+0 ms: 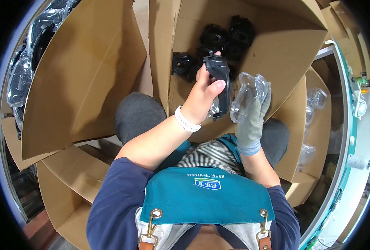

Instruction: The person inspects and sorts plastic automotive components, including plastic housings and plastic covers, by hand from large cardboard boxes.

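My bare left hand (199,98), with a white band at the wrist, is closed around a black plastic housing (222,71), the thumb lying over its side. Beside it, my right hand (250,127) in a pale grey glove holds a clear plastic lens cover (242,93) against its fingers. The housing and the cover are a short way apart, over the near side of an open cardboard box (280,54). Inside that box lie several black housings (214,37). The right fingers are partly hidden behind the clear cover.
A tall cardboard flap (85,71) stands at the left, with clear and black parts (20,81) beyond it. Another carton (295,141) at the right has clear covers (317,98) in it. A teal-edged bench (346,137) runs along the far right.
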The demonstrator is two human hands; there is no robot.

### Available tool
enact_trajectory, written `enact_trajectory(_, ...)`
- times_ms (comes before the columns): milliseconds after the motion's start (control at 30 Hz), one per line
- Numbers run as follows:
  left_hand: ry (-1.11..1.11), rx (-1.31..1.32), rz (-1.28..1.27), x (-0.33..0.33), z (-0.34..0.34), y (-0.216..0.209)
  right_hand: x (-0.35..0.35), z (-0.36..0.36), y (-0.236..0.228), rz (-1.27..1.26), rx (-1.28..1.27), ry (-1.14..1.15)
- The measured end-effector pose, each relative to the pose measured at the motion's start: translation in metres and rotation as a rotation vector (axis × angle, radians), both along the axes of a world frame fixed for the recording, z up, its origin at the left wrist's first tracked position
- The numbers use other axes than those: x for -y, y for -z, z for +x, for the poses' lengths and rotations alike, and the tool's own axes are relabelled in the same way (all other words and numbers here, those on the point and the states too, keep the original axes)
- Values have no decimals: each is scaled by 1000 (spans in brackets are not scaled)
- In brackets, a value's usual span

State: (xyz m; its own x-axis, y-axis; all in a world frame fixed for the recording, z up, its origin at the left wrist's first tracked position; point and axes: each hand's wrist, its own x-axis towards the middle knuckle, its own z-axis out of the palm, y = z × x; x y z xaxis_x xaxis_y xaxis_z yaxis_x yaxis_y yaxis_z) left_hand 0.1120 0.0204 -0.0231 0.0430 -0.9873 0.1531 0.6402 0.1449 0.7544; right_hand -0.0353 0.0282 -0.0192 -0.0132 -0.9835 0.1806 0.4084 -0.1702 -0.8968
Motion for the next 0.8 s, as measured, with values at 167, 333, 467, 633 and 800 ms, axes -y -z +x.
enact_trajectory(167,129,207,-50,-5,-8,6,-8,15,-15,-80,-232,-124)
enact_trajectory(333,63,462,-52,-6,-2,5,-5,14,-15,-29,-180,-172)
enact_trajectory(467,-14,621,-62,-14,-8,-2,-10,12,-12,24,-155,-203)
enact_trajectory(633,9,392,16,-11,-18,14,-1,16,-6,82,-183,-199)
enact_trajectory(800,-20,337,101,-11,-20,14,3,11,-10,44,-221,-310)
